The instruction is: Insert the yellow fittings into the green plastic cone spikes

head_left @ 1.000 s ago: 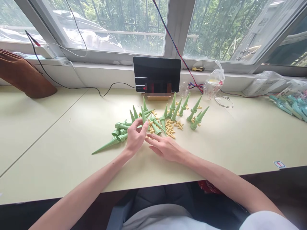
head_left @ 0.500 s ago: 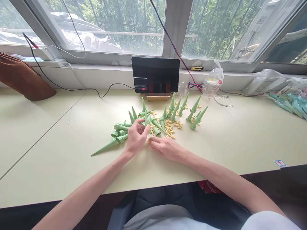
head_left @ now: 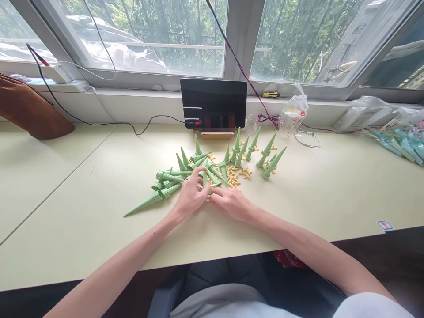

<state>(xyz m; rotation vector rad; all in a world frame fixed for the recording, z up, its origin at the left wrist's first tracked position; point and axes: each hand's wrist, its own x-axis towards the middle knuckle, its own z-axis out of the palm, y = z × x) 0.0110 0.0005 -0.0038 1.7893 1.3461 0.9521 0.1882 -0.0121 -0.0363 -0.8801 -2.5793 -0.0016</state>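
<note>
My left hand (head_left: 190,195) is closed around a green watering spike (head_left: 204,176), held with its tip up and partly hidden by the fingers. Close against it, my right hand (head_left: 232,204) pinches a small yellow valve (head_left: 208,198) at the lower end of that spike; the fingers cover most of it. Left of the hands lies a heap of green spikes (head_left: 150,204), some on their sides and a few upright. Just beyond my right hand is a pile of yellow valves (head_left: 232,177). Farther right, several spikes with yellow valves fitted (head_left: 266,152) stand upright.
A tablet (head_left: 213,104) leans on a wooden stand (head_left: 217,136) at the back. Behind the spikes are a bagged cup (head_left: 293,117) and a coiled white cable (head_left: 308,139). A brown bag (head_left: 36,110) sits far left, plastic packages (head_left: 400,137) far right. A black cable (head_left: 135,130) crosses the tabletop.
The spike in my left hand has tilted and come slightly lower and nearer to me. My right hand has moved a little right, its fingertips still at the spike's lower end.
</note>
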